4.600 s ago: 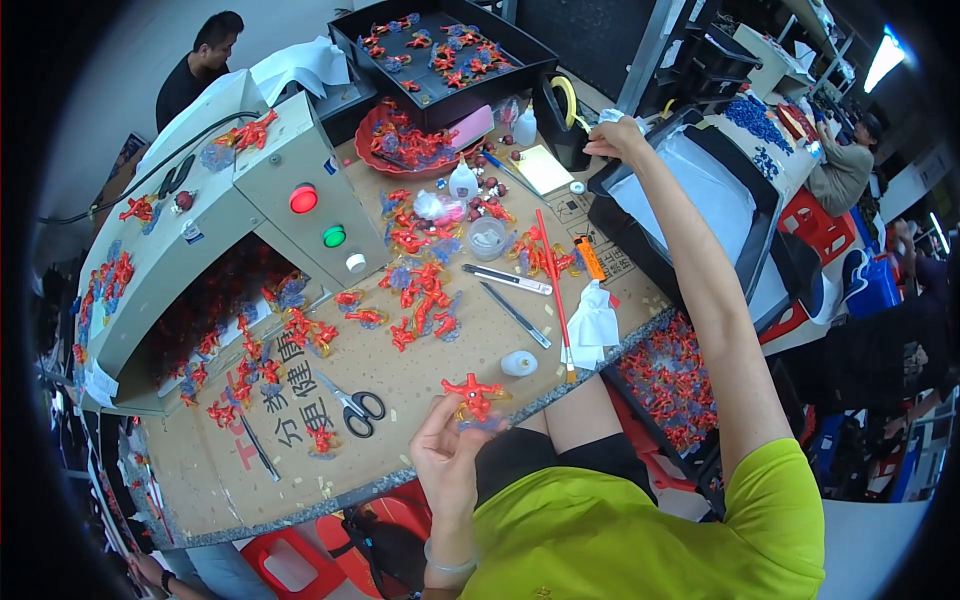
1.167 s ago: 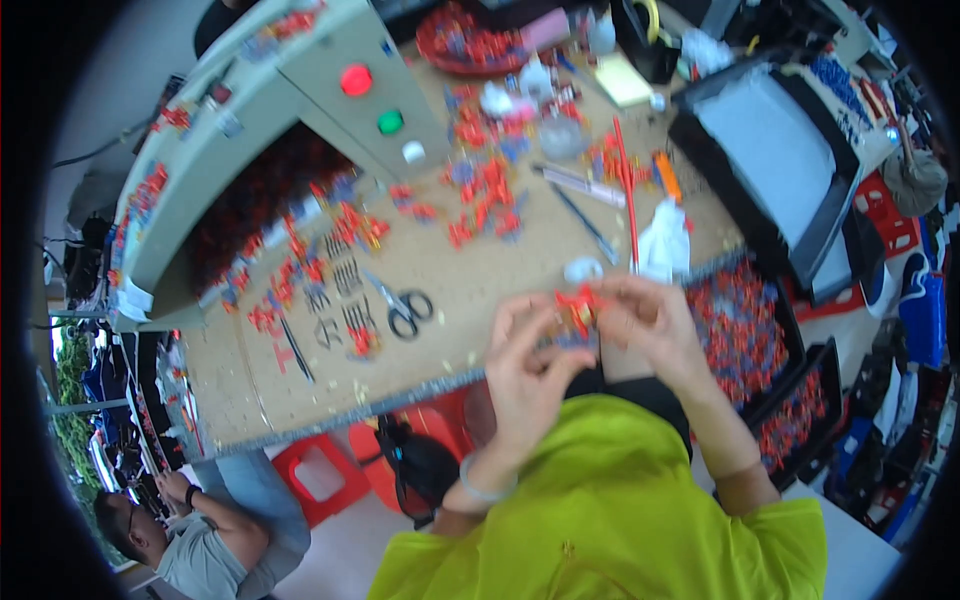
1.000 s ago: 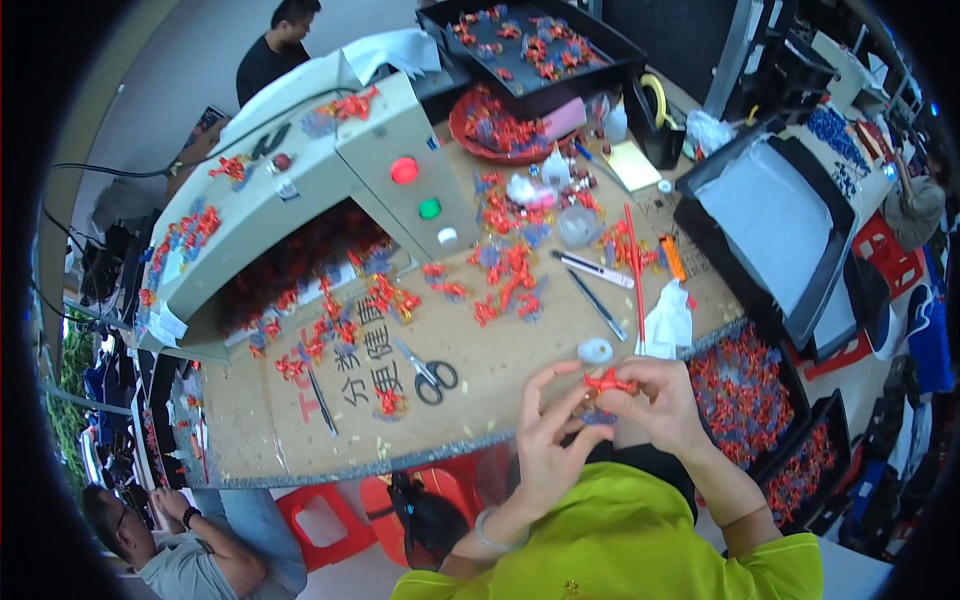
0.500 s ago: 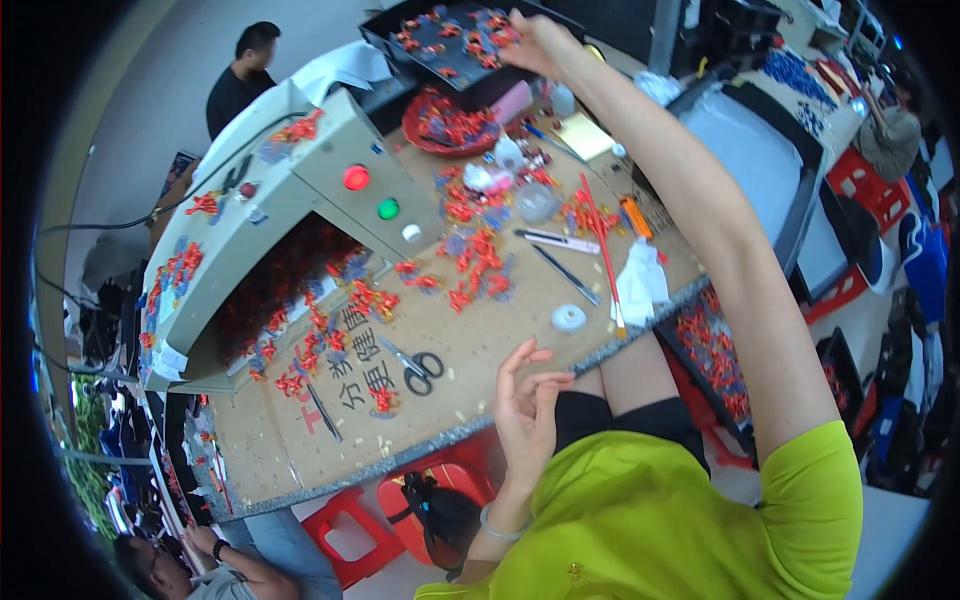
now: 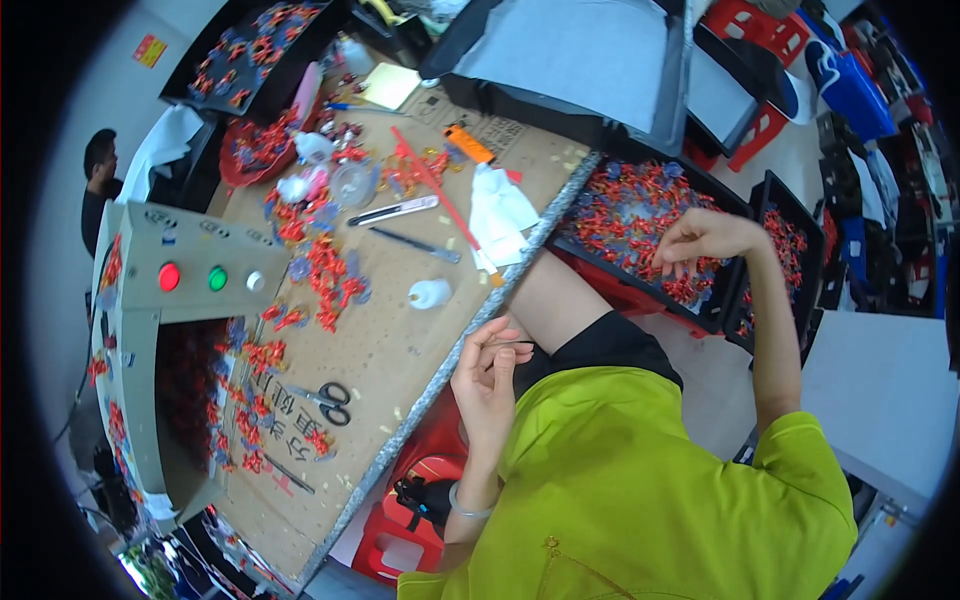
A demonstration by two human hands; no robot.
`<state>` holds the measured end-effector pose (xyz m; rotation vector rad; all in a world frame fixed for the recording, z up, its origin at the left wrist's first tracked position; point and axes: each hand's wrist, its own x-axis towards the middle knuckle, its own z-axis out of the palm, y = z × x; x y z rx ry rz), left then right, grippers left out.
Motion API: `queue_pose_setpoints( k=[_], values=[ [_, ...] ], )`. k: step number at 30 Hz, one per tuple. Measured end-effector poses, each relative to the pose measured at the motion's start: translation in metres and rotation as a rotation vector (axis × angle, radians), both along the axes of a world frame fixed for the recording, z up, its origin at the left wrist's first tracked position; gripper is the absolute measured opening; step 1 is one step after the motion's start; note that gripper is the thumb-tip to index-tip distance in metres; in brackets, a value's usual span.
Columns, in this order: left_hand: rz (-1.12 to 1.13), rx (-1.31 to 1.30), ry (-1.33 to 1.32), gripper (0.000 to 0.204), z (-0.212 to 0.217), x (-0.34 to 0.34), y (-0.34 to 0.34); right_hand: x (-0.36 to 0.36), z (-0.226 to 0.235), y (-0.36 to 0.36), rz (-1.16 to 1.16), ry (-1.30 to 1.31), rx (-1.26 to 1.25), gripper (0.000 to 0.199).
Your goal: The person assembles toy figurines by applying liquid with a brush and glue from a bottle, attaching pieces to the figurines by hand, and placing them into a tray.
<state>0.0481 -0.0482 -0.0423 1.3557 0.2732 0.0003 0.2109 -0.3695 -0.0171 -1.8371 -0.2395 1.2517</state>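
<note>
Half a second ago the right hand (image 5: 700,240) reached to the far tray; now it dips curled fingers into the black plastic bin of small red pieces (image 5: 640,215) at the right. Left hand (image 5: 487,375) hovers loosely open, empty, beside the cardboard-covered surface (image 5: 400,350).

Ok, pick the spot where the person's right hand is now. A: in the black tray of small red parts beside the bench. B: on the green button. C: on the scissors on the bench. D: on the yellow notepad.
A: the right hand reaches into the black tray of red parts, fingers curled down among them.
</note>
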Motion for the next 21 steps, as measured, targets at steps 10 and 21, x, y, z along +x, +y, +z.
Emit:
queue_pose_setpoints(
  k=[10,21],
  values=[
    [-0.218,0.121,0.03,0.028,-0.007,0.025,-0.053,-0.001,-0.219,-0.022,-0.541,-0.842,-0.336,0.02],
    [-0.241,0.087,0.113,0.027,-0.027,0.02,-0.059,-0.018,-0.211,-0.04,-0.642,-1.089,-0.371,0.021]
  ],
)
